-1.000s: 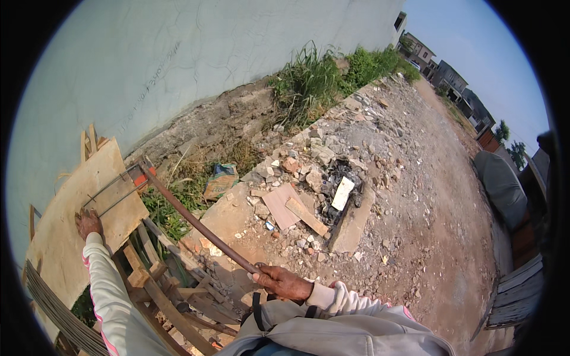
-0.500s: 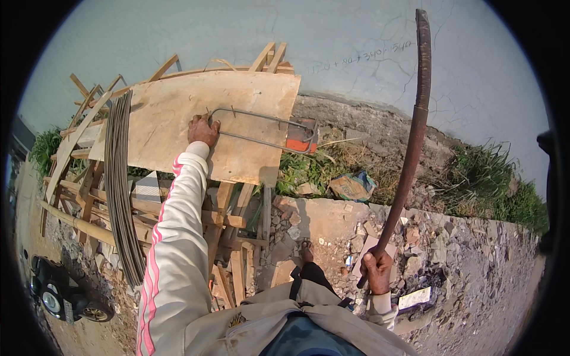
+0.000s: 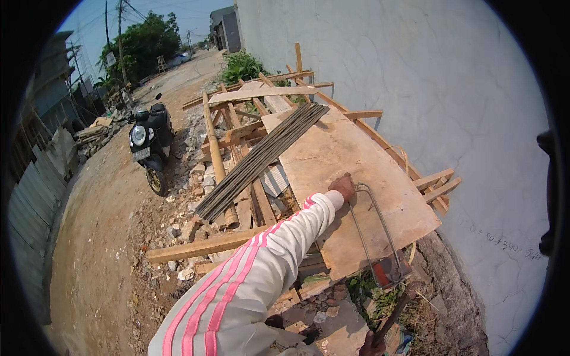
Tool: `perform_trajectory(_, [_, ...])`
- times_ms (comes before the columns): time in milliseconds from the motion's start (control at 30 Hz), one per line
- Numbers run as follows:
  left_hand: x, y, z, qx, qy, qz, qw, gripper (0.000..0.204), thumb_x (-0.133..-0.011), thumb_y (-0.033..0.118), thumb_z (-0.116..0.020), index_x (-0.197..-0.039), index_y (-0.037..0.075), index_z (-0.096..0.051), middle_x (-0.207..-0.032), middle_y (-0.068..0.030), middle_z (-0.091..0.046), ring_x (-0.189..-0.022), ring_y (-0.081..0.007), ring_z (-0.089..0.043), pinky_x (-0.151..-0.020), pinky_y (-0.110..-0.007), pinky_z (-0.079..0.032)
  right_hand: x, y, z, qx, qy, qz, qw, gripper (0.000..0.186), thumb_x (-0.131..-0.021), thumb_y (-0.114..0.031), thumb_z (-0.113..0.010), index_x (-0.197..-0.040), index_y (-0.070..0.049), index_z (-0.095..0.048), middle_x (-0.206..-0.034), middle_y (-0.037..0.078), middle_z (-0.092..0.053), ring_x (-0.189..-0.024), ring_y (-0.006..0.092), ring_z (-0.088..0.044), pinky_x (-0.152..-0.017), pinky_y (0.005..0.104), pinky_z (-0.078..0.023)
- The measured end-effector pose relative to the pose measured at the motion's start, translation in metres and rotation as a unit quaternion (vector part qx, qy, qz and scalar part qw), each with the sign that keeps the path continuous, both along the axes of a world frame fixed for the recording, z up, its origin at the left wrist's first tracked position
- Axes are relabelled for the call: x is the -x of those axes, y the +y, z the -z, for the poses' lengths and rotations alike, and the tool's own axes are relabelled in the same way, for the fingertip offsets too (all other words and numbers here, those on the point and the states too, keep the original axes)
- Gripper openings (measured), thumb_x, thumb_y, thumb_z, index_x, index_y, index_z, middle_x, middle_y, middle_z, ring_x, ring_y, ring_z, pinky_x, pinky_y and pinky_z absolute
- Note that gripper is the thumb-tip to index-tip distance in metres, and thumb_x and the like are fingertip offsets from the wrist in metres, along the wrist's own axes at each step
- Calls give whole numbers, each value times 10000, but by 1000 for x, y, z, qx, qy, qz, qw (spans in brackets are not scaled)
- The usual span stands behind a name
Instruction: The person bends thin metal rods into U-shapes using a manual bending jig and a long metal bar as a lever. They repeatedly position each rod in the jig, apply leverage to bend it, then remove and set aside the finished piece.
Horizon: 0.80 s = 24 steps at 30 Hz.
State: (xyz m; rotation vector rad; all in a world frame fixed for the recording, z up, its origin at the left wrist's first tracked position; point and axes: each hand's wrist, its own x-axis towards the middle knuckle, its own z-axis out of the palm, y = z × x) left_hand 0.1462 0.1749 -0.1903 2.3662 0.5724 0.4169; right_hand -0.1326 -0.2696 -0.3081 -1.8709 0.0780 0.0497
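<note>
My left hand [image 3: 343, 187], in a white sleeve with pink stripes, is closed at the front end of a hacksaw [image 3: 389, 234]. That saw has a thin grey metal frame and a red-orange handle, and it lies over the near part of a plywood sheet [image 3: 323, 148]. At the lower edge my right hand [image 3: 373, 345], partly cut off, grips a long rust-brown bar [image 3: 393, 317]. The bar points away from me, and its upper end is close to the saw's handle. A bundle of thin steel rods [image 3: 261, 163] lies across the sheet's left side.
Wooden beams [image 3: 208, 244] and a bamboo pole [image 3: 217, 160] lie under and around the sheet, over broken rubble [image 3: 190, 228]. A cracked grey wall [image 3: 415, 77] rises on the right. A black scooter [image 3: 153, 139] stands left on the dirt road [image 3: 101, 237].
My view has swung left and up, bringing the road and scooter into fuller sight. The bar, which stood tall on the right, now shows only short at the lower edge. Left hand stays by the saw.
</note>
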Motion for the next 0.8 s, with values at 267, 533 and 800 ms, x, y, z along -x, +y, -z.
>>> perform_trajectory(267, [50, -49, -99, 656, -231, 87, 713, 121, -977, 218, -621, -959, 121, -552, -679, 39, -457, -513, -74, -408, -486, -289, -409, -25, 22, -59, -45, -51, 66, 995, 382, -970, -303, -691, -746, -89, -468, -577, -65, -344, -495, 55, -330, -467, 274, -280])
perform_trajectory(533, [125, -135, -198, 452, -389, 284, 751, 235, -911, 246, -754, -824, 85, -606, -608, 75, -474, -540, -12, -378, -483, -210, -311, -41, 32, -122, -70, -116, 169, 976, 363, -973, -311, -687, -771, -87, -485, -570, -67, -351, -460, 52, -333, -429, 277, -279])
perform_trajectory(800, [122, -132, -221, 380, -516, 340, 688, 281, -820, 252, -849, -760, 58, -655, -639, 51, -557, -590, -29, -443, -546, -216, -368, -47, 2, -123, -133, -146, 130, 972, 275, -975, -302, -690, -983, -35, -623, -595, -52, -453, -452, 40, -384, -402, 255, -292])
